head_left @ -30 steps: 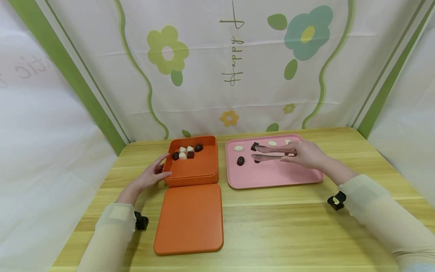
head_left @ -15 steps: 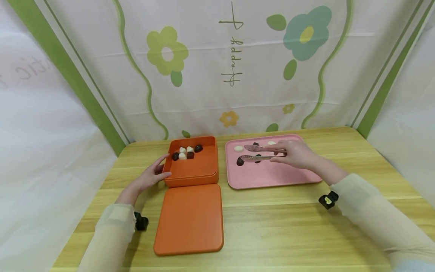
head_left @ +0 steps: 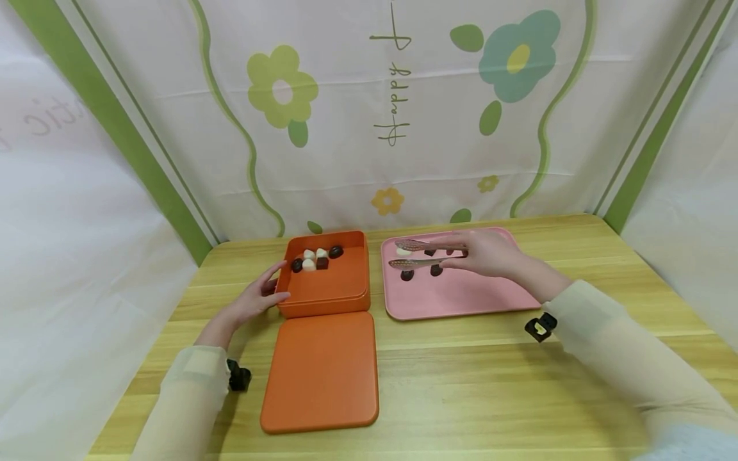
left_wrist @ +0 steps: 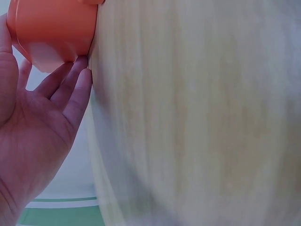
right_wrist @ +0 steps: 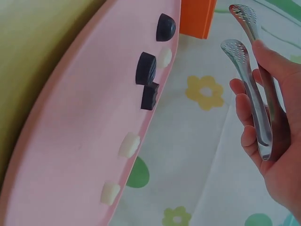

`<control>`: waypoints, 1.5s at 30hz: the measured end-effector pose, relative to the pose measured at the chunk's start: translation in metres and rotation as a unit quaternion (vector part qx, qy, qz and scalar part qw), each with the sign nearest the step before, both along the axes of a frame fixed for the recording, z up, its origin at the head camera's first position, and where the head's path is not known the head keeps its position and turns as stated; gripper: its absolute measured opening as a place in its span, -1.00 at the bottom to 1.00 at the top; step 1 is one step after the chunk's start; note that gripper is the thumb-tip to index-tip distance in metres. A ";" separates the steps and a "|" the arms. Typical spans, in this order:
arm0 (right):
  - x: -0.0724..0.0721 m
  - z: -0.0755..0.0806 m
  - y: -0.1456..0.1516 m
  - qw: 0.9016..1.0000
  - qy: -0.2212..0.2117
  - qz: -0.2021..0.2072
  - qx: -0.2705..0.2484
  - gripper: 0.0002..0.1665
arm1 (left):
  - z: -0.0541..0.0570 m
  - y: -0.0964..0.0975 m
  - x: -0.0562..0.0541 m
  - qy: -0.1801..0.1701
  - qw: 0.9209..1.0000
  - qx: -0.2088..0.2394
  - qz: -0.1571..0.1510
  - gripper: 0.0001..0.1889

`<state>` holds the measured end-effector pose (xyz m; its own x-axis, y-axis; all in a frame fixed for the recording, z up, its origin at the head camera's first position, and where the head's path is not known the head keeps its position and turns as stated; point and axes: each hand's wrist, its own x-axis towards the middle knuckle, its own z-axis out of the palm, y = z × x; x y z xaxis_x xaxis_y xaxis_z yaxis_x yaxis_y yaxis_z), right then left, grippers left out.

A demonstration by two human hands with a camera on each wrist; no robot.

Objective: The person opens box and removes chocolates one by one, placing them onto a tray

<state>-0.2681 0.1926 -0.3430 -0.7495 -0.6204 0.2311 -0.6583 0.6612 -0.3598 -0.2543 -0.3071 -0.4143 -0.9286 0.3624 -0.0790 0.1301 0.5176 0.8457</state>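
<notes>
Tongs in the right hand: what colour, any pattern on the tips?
Silvery metal tongs, with small perforations on the spoon-shaped tips. Clearest in the right wrist view.

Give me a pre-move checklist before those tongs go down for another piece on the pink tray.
1. Metal tongs held by right hand: ok.
2. Tong tips apart and empty: ok.
3. Pieces left on pink plastic tray, including a dark chocolate: ok.
4. Orange box lid off, orange lid lying in front: ok.
5. Left hand touching the box's side: ok.
6. Tips exactly above one piece: cannot tell.
</notes>
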 end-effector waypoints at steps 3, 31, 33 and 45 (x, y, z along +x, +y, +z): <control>-0.003 0.004 -0.009 1.000 -0.010 0.015 0.003 -0.43 | 0.000 0.000 0.000 0.000 1.000 0.000 -0.002 -0.20; -0.040 0.015 -0.103 0.998 -0.040 0.039 0.029 -0.43 | -0.002 -0.001 -0.001 0.001 1.000 0.008 -0.005 -0.20; -0.043 0.013 -0.109 0.998 -0.046 0.043 0.028 -0.42 | -0.002 -0.001 -0.001 0.000 1.000 0.009 -0.005 -0.20; -0.053 -0.008 -0.141 0.996 -0.054 0.032 0.060 -0.44 | 0.000 0.001 0.000 -0.005 1.000 0.009 -0.002 -0.20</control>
